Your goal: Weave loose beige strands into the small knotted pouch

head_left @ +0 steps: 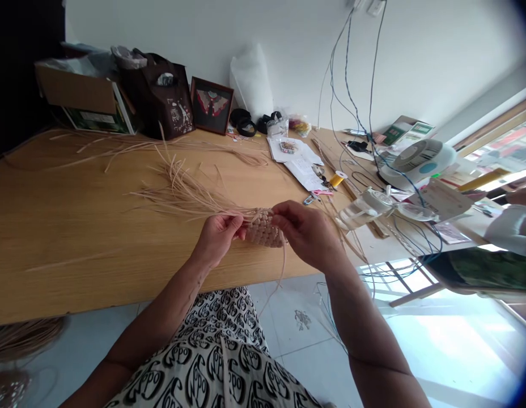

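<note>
A small tan woven piece (263, 229) of flat rattan strips hangs above the front edge of the wooden table (76, 226). My left hand (218, 238) pinches its left end, fingers closed on the weave. My right hand (308, 231) grips its right end from above, fingers curled over it. Loose unwoven strips (182, 192) fan out from the piece to the left and back across the table. One strip (283, 266) dangles below the piece toward the floor.
At the back stand a cardboard box (82, 93), a dark bag (161, 96), a framed picture (212, 105) and a white sack (251, 79). Papers (303, 164), a yellow spool (338, 178), cables (352, 102) and a white fan (418, 161) lie right. Another person's sleeve (509, 226) shows far right.
</note>
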A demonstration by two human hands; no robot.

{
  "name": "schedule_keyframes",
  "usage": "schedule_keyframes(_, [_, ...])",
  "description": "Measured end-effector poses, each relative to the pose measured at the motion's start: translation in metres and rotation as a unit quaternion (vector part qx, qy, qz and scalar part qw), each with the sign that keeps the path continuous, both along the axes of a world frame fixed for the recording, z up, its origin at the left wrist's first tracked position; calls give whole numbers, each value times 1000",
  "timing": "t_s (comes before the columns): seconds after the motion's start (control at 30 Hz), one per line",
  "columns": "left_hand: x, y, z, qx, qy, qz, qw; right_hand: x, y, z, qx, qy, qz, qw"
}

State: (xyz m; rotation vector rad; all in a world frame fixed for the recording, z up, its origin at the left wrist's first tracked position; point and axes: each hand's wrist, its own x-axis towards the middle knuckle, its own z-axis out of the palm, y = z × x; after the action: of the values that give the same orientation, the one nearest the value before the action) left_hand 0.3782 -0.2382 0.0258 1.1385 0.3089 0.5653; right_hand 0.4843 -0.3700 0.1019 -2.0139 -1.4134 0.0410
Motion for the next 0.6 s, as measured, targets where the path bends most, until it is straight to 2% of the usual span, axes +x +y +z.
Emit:
schedule_keyframes(0.1, [1, 0, -3, -10, -4, 7, 1000, -1, 2, 0, 16, -111, -65, 992])
schedule_keyframes(0.2, [2, -2, -4, -30, 8, 20, 999, -5, 7, 0, 11, -144, -66, 987])
schedule_keyframes(0.43, [3, -4, -4, -59, 16, 40, 997, -7, 19, -6, 8, -15, 11, 1000])
schedule_keyframes(0.6, [3, -5, -4, -54, -15, 35, 998, -4, 26, -14, 32, -19, -6, 999])
